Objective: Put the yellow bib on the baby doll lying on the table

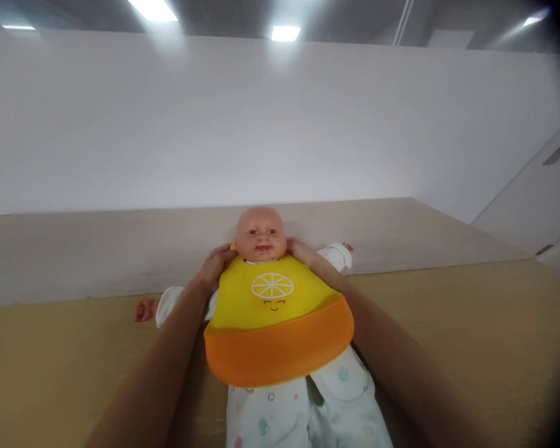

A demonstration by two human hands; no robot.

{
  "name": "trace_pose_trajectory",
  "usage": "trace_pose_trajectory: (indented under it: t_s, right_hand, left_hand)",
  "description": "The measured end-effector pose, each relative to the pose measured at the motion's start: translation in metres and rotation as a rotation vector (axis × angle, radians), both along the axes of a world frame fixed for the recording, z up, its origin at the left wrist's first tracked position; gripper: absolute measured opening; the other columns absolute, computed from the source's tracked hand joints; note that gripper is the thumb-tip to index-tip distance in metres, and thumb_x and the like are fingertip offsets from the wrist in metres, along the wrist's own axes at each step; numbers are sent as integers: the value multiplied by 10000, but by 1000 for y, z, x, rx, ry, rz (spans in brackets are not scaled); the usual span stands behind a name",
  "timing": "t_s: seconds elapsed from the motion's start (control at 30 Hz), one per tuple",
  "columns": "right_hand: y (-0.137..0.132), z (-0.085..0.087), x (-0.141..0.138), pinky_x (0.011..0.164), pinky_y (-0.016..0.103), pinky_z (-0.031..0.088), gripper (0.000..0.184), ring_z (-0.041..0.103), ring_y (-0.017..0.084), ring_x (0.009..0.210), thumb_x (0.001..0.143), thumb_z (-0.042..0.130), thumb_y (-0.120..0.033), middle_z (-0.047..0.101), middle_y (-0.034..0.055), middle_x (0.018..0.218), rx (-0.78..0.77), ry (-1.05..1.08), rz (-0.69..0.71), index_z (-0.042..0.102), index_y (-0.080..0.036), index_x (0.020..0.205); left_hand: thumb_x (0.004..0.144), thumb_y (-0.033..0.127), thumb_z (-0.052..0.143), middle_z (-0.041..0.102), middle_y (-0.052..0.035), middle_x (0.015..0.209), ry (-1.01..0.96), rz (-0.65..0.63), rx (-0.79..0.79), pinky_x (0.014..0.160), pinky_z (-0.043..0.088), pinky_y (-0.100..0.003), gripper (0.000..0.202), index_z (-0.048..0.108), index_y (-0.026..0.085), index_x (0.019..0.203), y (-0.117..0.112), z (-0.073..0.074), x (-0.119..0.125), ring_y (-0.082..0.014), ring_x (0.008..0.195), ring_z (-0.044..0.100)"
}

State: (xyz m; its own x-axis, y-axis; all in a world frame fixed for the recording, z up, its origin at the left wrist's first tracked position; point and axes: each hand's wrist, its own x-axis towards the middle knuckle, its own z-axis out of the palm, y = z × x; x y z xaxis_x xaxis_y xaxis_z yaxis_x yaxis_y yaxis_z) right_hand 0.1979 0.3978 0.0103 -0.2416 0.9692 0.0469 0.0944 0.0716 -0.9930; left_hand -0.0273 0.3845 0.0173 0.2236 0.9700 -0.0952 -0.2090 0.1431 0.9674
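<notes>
A baby doll (260, 233) in a white patterned sleepsuit lies on its back on a tan table (471, 323), head away from me. A yellow bib with an orange pocket (275, 323) and a lemon face covers its chest. My left hand (214, 264) is curled at the left side of the doll's neck, gripping the bib's neck strap. My right hand (301, 250) is at the right side of the neck, fingers tucked behind the doll's head, mostly hidden.
The table runs up to a paler wooden surface (98, 255) and a white wall (261, 124) behind it. The doll's arms stretch out to both sides. A white door or panel (541, 199) stands at the far right.
</notes>
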Motion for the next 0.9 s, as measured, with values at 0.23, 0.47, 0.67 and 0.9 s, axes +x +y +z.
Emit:
trace_pose_trajectory:
  t_s: [0.23,0.47,0.67,0.9]
  right_hand:
    - [-1,1,-8,927,374,468,335,610,196,980,874,572,-286,656,79,1082,2,70,29,600,-116,1161]
    - [-5,4,-9,869,311,470,386,624,202,945,761,576,-249,692,84,1048,-7,75,48,645,-124,1119]
    - [2,11,-2,776,282,485,345,618,199,877,652,587,-165,694,73,1013,-16,-16,42,674,-122,983]
    - [0,8,3,733,289,462,218,608,208,810,674,573,-163,695,87,909,-21,-110,3,678,-99,854]
  left_hand:
    - [562,255,760,692,-3,613,152,99,114,466,468,-257,794,496,167,1306,3,-4,-2,-175,488,613]
    - [558,362,795,655,13,583,205,152,148,467,424,-250,837,529,141,1321,2,-5,-2,-148,474,558]
    - [639,407,744,708,-39,748,254,96,148,555,459,-271,508,685,155,1076,5,-10,-2,-182,610,617]
    - [669,381,704,717,-50,804,302,77,156,581,464,-276,346,722,159,933,8,-13,-2,-200,659,621]
